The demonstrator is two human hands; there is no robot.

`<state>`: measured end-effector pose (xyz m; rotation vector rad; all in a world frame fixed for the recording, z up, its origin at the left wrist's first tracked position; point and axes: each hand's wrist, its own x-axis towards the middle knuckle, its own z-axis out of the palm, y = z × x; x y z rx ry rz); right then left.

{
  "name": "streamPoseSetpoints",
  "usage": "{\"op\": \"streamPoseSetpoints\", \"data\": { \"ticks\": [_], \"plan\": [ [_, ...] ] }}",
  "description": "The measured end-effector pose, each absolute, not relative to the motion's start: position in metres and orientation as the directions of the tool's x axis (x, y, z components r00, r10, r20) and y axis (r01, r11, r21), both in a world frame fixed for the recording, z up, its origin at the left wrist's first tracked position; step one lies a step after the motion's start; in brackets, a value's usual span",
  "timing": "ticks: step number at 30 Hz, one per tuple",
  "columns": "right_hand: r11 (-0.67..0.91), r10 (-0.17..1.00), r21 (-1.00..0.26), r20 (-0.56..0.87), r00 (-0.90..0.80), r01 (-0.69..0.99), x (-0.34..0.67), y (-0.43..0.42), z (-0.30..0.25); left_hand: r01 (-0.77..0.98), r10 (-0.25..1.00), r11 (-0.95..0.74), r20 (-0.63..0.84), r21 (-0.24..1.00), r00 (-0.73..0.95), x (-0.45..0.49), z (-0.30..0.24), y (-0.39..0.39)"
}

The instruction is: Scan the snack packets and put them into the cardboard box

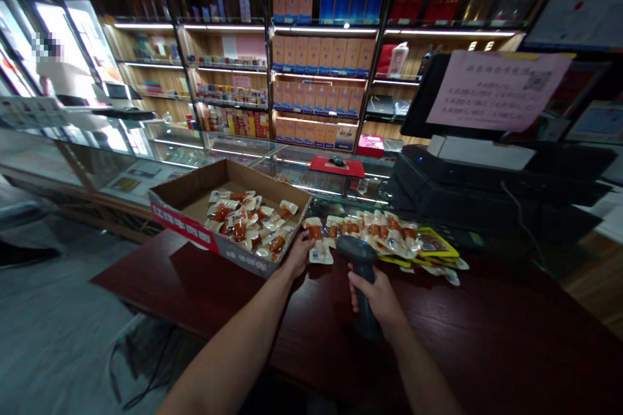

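My right hand (374, 295) is wrapped round the handle of a dark barcode scanner (360, 259), its head pointing away from me. Between the scanner and the cardboard box, my left hand (298, 254) pinches the edge of a clear vacuum-packed sausage (316, 233) with white ends. Inside the open box (189, 175) lies a loose heap of similar sausage packs (241, 224). A row of more packs (382, 228) lies to the right, beyond the scanner. Yellow-edged packets (438, 243) rest at that row's right end.
The dark red table (311, 318) meets a glass display counter (233, 146). At right stand a monitor with a pink paper sheet (496, 87) and black till equipment (467, 181). A mouse (337, 160) sits on a red mat. Shelves of boxes line the back; a person (63, 71) stands far left.
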<state>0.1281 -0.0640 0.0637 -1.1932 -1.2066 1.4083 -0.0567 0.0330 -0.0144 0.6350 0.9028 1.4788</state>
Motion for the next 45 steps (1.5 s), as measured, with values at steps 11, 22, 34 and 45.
{"op": "streamPoseSetpoints", "data": {
  "ticks": [11, 22, 34, 45],
  "plan": [
    [-0.168, 0.930, -0.966, -0.222, -0.292, 0.198, 0.124, -0.069, 0.061, -0.534, 0.988, -0.029, -0.055, 0.845, -0.141, -0.058, -0.017, 0.031],
    [-0.170, 0.926, -0.965, -0.225, -0.301, 0.199, 0.125, -0.072, 0.066, -0.508, 0.990, -0.033, -0.043, 0.861, -0.137, -0.055, -0.014, 0.030],
    [-0.130, 0.977, -0.990, -0.138, -0.160, 0.058, 0.148, -0.062, 0.072, -0.529, 0.996, 0.024, -0.064, 0.848, -0.058, -0.048, 0.004, 0.024],
    [-0.036, 0.994, -0.991, -0.049, 0.101, -0.126, 0.205, -0.060, 0.090, -0.221, 0.989, 0.053, -0.083, 0.974, -0.126, 0.032, 0.062, 0.076]
  ]
}}
